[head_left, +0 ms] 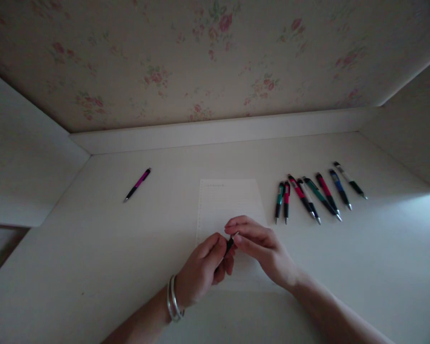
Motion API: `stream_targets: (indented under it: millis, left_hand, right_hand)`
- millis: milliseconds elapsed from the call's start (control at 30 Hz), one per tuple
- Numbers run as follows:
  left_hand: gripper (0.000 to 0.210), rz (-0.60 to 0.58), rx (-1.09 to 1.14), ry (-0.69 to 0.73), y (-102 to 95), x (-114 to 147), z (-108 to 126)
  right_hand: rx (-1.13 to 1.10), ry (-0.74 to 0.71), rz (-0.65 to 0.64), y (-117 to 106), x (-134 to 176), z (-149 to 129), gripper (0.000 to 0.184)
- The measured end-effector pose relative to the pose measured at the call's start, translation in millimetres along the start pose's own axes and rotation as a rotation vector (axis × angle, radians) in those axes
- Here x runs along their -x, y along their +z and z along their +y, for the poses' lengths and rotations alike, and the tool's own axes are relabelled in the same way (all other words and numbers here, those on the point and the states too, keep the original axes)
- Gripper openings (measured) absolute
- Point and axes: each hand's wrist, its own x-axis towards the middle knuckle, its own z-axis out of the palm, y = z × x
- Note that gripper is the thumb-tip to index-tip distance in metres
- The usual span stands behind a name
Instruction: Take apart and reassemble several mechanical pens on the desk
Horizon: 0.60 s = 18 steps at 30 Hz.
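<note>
My left hand (208, 260), with two silver bangles at the wrist, is closed around a pen (230, 244). Only the pen's black grip and pale metal tip show; the rest is hidden in my fingers. At that tip, the thumb and fingers of my right hand (263, 246) are pinched together. Both hands are over a sheet of lined paper (232, 200), which has a faint line of writing at its top.
A purple pen (138, 184) lies alone on the left of the white table (129, 267). On the right lie several pens, among them a green one (318, 195), a blue one (339, 188) and a white one (349, 179). Behind stands a flowered wall (157, 57).
</note>
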Motion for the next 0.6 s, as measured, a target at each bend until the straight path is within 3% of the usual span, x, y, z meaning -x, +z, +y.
stream_targets:
  millis: [100,233,433,600]
  left_hand:
    - [0.043,-0.018,-0.002,-0.003,0.5,0.3,0.4]
    - [0.044,0.004,0.002,0.000,1.4,0.7,2.2]
    - [0.046,0.006,0.000,-0.008,2.3,0.2,2.7]
    - [0.044,0.035,0.005,-0.007,2.3,-0.2,2.6]
  right_hand:
    - [-0.005,-0.026,0.056,-0.5,-0.7,1.7,0.016]
    - [-0.132,0.015,-0.066,-0.6,-0.1,2.4,0.022]
    - [0.038,-0.049,0.004,-1.4,-0.5,1.5,0.014]
    - [0.025,-0.029,-0.059,-2.1,-0.6,1.2,0.021]
